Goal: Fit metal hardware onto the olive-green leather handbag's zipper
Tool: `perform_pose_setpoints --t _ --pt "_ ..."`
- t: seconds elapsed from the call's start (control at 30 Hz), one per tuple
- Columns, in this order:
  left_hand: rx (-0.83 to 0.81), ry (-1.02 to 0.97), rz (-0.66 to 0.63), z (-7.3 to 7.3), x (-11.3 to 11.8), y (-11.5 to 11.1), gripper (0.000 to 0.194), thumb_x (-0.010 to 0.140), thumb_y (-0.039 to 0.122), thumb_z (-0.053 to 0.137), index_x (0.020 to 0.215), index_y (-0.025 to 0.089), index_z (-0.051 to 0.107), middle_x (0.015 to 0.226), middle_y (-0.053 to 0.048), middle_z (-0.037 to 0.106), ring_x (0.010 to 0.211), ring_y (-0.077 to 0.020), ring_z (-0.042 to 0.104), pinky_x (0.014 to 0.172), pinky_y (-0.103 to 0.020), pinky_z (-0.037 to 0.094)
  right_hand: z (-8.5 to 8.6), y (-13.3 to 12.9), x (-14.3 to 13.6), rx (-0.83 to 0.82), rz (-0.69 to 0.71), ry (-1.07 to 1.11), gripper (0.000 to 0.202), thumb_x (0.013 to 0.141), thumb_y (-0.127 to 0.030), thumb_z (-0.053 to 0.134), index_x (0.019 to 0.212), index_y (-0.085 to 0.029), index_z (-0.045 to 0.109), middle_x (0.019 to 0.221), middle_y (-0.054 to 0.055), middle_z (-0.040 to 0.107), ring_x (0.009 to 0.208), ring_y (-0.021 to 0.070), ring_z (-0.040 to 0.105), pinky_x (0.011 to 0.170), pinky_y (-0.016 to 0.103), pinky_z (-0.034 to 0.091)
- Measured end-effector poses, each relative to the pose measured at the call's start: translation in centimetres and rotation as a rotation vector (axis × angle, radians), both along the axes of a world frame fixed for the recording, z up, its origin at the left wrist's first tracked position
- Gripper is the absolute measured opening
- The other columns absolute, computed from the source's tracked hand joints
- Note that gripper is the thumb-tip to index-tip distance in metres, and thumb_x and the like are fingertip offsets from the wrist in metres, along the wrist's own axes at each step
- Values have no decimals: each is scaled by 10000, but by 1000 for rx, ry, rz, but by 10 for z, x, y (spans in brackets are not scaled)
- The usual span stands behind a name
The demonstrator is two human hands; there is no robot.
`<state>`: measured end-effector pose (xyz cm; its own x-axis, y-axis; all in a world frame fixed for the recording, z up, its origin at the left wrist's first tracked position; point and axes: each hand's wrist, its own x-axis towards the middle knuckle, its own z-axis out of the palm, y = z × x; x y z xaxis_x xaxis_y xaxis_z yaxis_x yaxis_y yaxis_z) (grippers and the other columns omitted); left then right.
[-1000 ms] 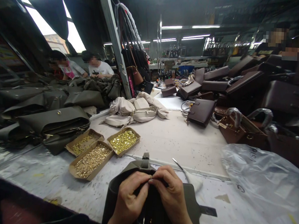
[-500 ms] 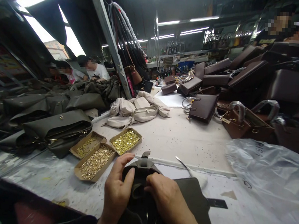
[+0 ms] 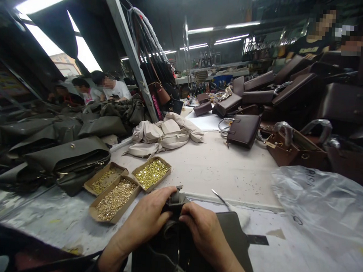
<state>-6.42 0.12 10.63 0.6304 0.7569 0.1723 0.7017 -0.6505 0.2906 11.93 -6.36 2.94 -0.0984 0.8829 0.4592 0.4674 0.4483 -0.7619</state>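
A dark olive bag point(image 3: 235, 240) lies in front of me at the table's near edge, its flap and strap tab spread to the right. My left hand point(image 3: 155, 207) grips the bag's far edge, fingers bent over it and thumb on the near side. Close beside it, my right hand point(image 3: 203, 224) pinches the same edge with curled fingers. Folds of the bag and thin cord-like strips show below, between my wrists. Just beyond my right hand lies a pointed metal tool point(image 3: 219, 195), partly over a whitish piece.
Cardboard trays of small gold metal pieces point(image 3: 114, 199) stand left of my hands. Olive bags point(image 3: 67, 154) are heaped at the left, beige bags point(image 3: 169, 135) ahead, brown handbags point(image 3: 244, 131) at the right. Clear plastic point(image 3: 314, 204) covers the right side. Several people work farther back.
My left hand has moved right and forward, from open beside the bag to closed on its far edge. My right hand has shifted slightly, still on the bag.
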Motion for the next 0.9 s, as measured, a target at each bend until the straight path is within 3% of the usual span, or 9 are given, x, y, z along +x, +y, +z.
perform_pose_setpoints --t 0.17,0.27,0.43,0.63,0.73,0.9 --pt "277 111 -12 -30 5 9 407 826 159 700 1225 154 621 975 -106 767 876 -277 736 794 -378 592 -1 2 2 24 0 -18 98 991 -200 521 924 -239 581 801 -6 649 709 165 621 659 258 424" --pt "367 49 -66 -38 5 11 386 868 207 684 1240 135 610 951 -112 759 852 -261 731 779 -360 588 -4 3 4 13 -19 -12 81 999 -214 517 944 -242 570 812 -5 650 718 170 622 669 266 419" --pt "341 -96 -244 -27 2 10 347 926 125 561 1258 183 642 1057 -96 745 988 -235 699 895 -366 571 -10 8 10 -64 -2 122 44 1001 -253 534 975 -254 569 857 -12 673 768 169 637 719 259 446" --pt "158 -171 -288 -18 -1 13 325 996 168 508 1265 224 682 1041 -74 749 920 -176 714 815 -264 564 -13 12 14 -74 20 251 73 993 -292 556 971 -258 616 877 -13 681 817 168 652 754 248 474" --pt "77 -134 -240 -15 2 13 325 970 154 547 1241 235 707 983 -54 760 870 -182 727 762 -257 553 -14 10 14 -74 27 275 76 986 -285 565 965 -256 632 879 -14 687 826 167 650 763 244 480" --pt "-70 -161 -17 -7 19 13 295 917 155 590 1118 257 780 994 -37 802 902 -226 754 811 -304 549 -12 19 22 -97 53 308 83 975 -289 577 949 -249 646 868 -18 689 814 160 630 770 243 469"
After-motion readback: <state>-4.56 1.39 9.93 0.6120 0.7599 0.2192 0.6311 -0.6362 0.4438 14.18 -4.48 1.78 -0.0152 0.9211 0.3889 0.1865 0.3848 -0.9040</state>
